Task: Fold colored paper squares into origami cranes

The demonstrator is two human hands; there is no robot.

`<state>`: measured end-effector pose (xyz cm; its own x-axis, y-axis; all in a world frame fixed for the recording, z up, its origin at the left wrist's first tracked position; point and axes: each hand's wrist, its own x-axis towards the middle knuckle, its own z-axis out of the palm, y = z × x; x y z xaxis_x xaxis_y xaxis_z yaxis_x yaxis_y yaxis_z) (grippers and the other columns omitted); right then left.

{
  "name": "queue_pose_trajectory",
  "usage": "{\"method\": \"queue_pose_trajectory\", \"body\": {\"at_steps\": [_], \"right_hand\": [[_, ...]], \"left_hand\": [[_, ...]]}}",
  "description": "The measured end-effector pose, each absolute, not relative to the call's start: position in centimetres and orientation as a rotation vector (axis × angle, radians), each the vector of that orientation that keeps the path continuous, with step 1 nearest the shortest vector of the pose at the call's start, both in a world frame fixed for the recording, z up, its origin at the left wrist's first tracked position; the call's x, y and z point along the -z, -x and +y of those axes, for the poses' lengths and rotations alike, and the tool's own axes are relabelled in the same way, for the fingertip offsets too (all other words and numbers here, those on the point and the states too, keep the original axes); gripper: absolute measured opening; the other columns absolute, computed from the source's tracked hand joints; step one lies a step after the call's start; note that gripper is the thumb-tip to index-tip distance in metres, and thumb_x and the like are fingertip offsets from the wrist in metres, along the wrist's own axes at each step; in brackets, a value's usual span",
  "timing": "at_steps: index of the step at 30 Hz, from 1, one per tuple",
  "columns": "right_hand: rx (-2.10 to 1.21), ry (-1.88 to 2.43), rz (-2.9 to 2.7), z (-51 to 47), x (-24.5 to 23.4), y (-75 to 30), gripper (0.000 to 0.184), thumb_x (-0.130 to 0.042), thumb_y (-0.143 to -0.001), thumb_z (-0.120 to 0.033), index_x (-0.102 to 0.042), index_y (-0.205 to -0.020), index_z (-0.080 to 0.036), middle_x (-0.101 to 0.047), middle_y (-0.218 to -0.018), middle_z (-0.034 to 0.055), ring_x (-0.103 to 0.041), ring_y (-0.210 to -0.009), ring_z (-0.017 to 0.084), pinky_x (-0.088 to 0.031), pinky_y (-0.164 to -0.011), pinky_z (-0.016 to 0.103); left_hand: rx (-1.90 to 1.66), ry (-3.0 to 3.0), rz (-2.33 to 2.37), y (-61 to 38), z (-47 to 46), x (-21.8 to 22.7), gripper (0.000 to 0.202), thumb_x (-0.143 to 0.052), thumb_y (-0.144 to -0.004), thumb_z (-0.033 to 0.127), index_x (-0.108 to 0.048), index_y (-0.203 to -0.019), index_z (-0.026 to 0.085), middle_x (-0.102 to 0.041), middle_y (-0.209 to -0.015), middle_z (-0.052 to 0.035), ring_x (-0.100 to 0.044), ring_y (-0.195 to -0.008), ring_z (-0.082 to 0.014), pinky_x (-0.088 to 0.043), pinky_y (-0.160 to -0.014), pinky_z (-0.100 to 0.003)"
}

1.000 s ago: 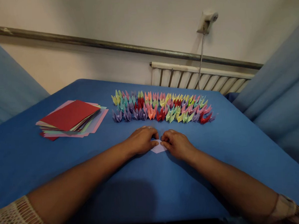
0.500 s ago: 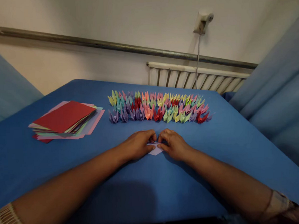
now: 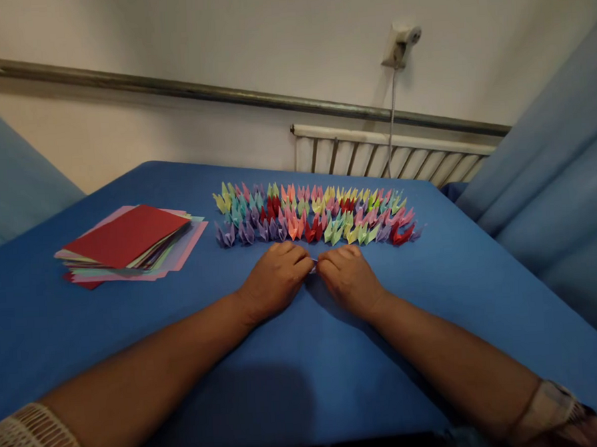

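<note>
On my feed: smooth blue-covered table point(image 3: 480, 260); rows of multicoloured folded-paper figures point(image 3: 318, 206), far; left hand point(image 3: 276, 278) and right hand point(image 3: 351, 281), near, fingers pinching small pale folded paper point(image 3: 313, 269) between them, neither nearer; mostly hidden, long axis I can't tell.

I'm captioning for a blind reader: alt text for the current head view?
A left hand and right hand hold a mostly hidden pale paper at a blue table. Beyond stand rows of colourful folded figures; stacked coloured sheets lie left.
</note>
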<state>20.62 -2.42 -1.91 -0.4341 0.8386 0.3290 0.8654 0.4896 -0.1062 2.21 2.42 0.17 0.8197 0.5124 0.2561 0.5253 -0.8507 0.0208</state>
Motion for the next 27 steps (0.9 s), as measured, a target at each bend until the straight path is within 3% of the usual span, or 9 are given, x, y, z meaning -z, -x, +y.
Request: {"method": "queue_pose_trajectory", "body": {"at_steps": [4,8,20,27], "right_hand": [[-0.059,1.538,-2.449,-2.5,2.6,-20.2,0.021,-0.043,-0.098,-0.024,-0.063,-0.098,-0.017,-0.064,-0.095,0.0084,-0.054,-0.090,0.021,-0.038,-0.082,0.034],[-0.232,1.559,-2.333,-2.7,2.8,-20.3,0.014,-0.052,-0.094,-0.027,-0.062,-0.094,-0.017,-0.061,-0.094,0.0065,-0.054,-0.090,0.019,-0.040,-0.080,0.030],[-0.198,1.723,-2.213,-2.7,3.2,-20.3,0.015,-0.050,-0.093,-0.026,-0.061,-0.087,-0.018,-0.061,-0.090,0.0067,-0.054,-0.086,0.020,-0.039,-0.080,0.033],[-0.080,1.571,-2.464,-3.5,2.4,-20.0,0.027,-0.043,-0.097,-0.020,-0.062,-0.117,-0.021,-0.063,-0.105,0.0100,-0.054,-0.098,0.024,-0.037,-0.082,0.037]], "left_hand": [[0.307,3.067,-0.984,-2.1,2.3,1.1,0.014,-0.047,-0.091,0.019,-0.060,-0.085,0.018,-0.061,-0.087,-0.0054,-0.052,-0.083,-0.0205,-0.041,-0.079,-0.034],[0.386,3.207,-1.095,-1.1,2.5,1.6,0.009,-0.052,-0.088,0.023,-0.060,-0.091,0.019,-0.061,-0.089,-0.0047,-0.054,-0.087,-0.0204,-0.042,-0.079,-0.031],[0.442,3.230,-1.401,-1.4,3.3,1.1,0.013,-0.053,-0.085,0.026,-0.062,-0.082,0.018,-0.063,-0.086,-0.0042,-0.057,-0.083,-0.0191,-0.044,-0.076,-0.030],[0.440,3.185,-1.438,-1.4,3.4,1.4,0.012,-0.053,-0.084,0.026,-0.062,-0.082,0.018,-0.063,-0.085,-0.0038,-0.057,-0.081,-0.0189,-0.043,-0.073,-0.030]]}}
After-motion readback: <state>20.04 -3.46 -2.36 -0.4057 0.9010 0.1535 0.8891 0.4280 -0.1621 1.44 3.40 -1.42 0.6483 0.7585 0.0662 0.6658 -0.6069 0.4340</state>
